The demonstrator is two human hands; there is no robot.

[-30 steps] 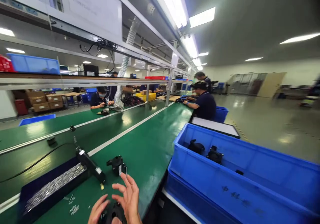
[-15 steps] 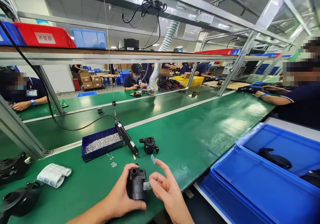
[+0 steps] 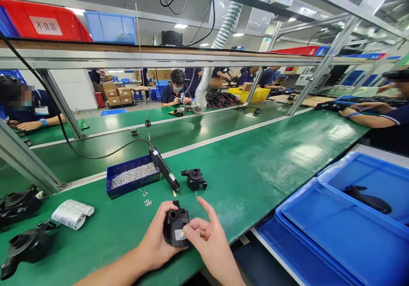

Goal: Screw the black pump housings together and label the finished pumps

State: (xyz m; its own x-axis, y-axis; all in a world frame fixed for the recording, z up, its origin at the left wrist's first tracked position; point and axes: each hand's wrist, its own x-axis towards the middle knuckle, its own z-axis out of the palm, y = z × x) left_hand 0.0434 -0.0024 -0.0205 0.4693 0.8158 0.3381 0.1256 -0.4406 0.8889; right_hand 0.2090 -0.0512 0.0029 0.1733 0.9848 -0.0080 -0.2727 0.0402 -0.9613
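In my left hand is a black pump, gripped around its side with its short round port facing up. A small white label lies against the front of the pump body. The thumb of my right hand touches the label's right edge, with the other fingers curled behind it. My right index finger points up, and a thin second label stands edge-on at its tip. Behind my hands another black pump sits on the green bench beside an electric screwdriver.
A blue tray of small screws stands under the screwdriver, with several loose screws before it. At left are a curled label sheet and black pumps. Blue bins stand at right. Co-workers sit across and at far right.
The label that stuck out from the pump's side now lies against its front. The pump has turned and tilted in my left hand. The label on my index fingertip has turned edge-on.
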